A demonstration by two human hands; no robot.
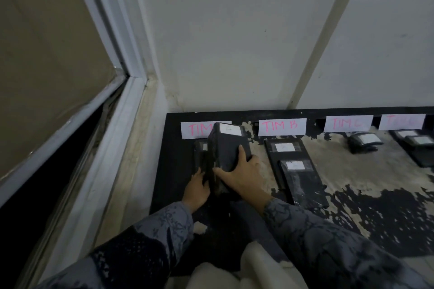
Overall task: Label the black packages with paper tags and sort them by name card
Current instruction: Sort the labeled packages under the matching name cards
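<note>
Black plastic wraps the package [226,148] we see at the left end of the desk [352,206], tilted up on its near edge, its white paper tag [230,129] facing up and away toward the wall.

Head view, hands first. Our right hand [244,177] grips this package from the near right side: the fingers curl around its right edge, and the thumb presses along the lower front face. Our left hand [196,189] sits lower and to the left, with fingers curled against the left edge of a second black package [201,159] lying flat beneath the raised one; how firmly it holds we cannot tell, since the fingertips are hidden behind the dark wrap. Both sleeves are grey and patterned.

The raised package partly covers the first name card [196,129], where pink letters read "TIM" before the rest is hidden. It stands directly beyond the right hand, touching it.

To the right, a card reading "TIM B" [281,126] has two tagged flat packages [287,150] [301,180] in front of it, one nearer us than the other. Further right, a third card [347,122] has a small tagged package [364,142] near it, and a fourth card [402,121] has more at the frame edge; both cards' lettering is faint. The desk surface is black with pale worn patches.
</note>
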